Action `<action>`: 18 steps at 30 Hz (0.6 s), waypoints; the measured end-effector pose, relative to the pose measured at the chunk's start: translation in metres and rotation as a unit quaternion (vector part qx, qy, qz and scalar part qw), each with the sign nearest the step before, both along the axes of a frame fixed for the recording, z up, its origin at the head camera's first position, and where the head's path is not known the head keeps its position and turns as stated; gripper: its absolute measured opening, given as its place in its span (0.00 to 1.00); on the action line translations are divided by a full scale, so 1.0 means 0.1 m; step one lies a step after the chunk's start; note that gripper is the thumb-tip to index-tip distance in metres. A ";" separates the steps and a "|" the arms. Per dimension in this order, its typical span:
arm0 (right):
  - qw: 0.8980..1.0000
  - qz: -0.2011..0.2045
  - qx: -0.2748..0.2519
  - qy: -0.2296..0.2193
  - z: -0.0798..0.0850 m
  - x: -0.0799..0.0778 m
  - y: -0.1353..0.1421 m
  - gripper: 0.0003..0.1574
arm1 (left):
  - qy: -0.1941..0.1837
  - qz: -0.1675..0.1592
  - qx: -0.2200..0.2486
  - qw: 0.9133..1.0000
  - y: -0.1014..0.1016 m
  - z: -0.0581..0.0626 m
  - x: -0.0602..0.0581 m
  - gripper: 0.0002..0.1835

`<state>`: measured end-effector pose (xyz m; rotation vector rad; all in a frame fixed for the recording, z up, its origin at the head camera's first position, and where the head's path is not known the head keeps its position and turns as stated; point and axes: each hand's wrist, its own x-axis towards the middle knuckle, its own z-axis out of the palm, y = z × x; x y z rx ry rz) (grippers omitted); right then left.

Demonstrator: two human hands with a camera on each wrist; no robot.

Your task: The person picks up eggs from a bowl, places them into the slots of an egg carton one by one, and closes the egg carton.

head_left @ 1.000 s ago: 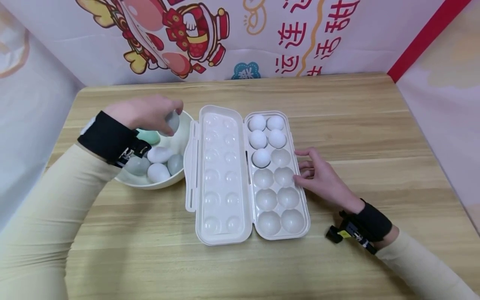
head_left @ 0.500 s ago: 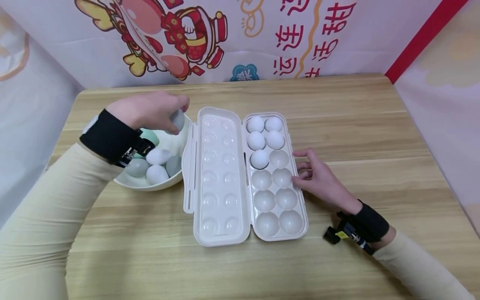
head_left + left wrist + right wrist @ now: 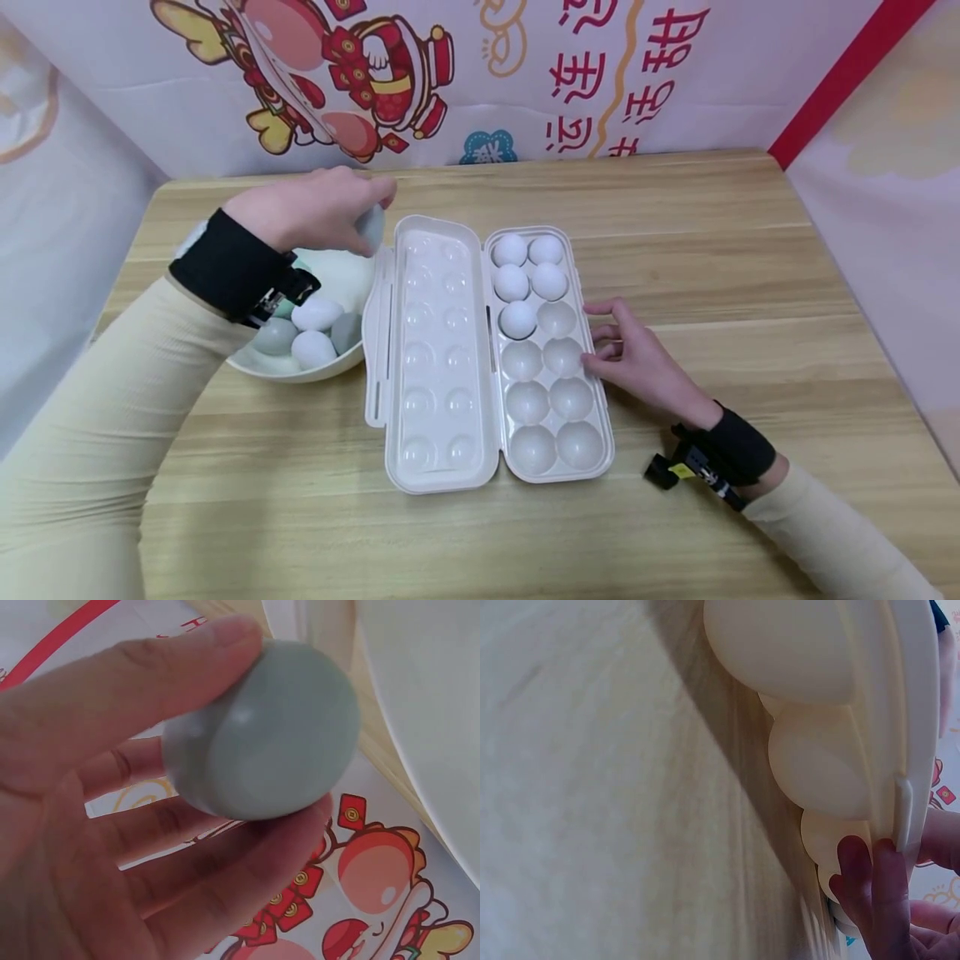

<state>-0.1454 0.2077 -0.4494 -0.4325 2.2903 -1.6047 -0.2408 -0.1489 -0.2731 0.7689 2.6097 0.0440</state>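
My left hand (image 3: 318, 210) is over the bowl's far right rim. Its thumb and fingers grip a pale grey-green egg (image 3: 281, 735). Open on the table lies a white plastic egg carton (image 3: 531, 341), its dimpled lid (image 3: 440, 354) folded out to the left. White eggs (image 3: 512, 282) fill both far rows of cups and the left cup of the third row. On the carton's right edge, my right hand (image 3: 645, 362) holds the rim, with thumb and index finger on top. Seen from the right wrist, other fingers (image 3: 889, 892) are bent against the side under the rim.
A cream bowl (image 3: 300, 377) stands left of the carton, with several white, grey and green eggs (image 3: 313, 350) inside; the left wrist partly covers them. The wooden table (image 3: 697, 225) ends at a printed backdrop (image 3: 420, 142) behind. White cloth walls flank both sides.
My left hand has moved up and to the right with the egg, from over the bowl's middle to its far right rim. The right hand keeps its place on the carton.
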 end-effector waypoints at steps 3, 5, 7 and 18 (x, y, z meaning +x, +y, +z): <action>1.000 0.000 -0.002 -0.003 0.00 0.00 0.00 0.36 | 0.004 -0.002 0.007 1.000 0.05 0.02 0.00 0.30; 1.000 0.001 -0.001 -0.004 0.00 0.00 0.00 0.36 | 0.010 -0.009 0.013 1.000 0.09 0.02 0.01 0.30; 1.000 0.000 0.001 -0.006 0.00 0.00 -0.01 0.36 | 0.015 -0.014 0.019 1.000 0.12 0.01 0.00 0.31; 1.000 -0.001 0.003 -0.004 0.00 0.00 -0.01 0.36 | 0.042 -0.060 0.060 0.996 0.28 -0.06 0.00 0.29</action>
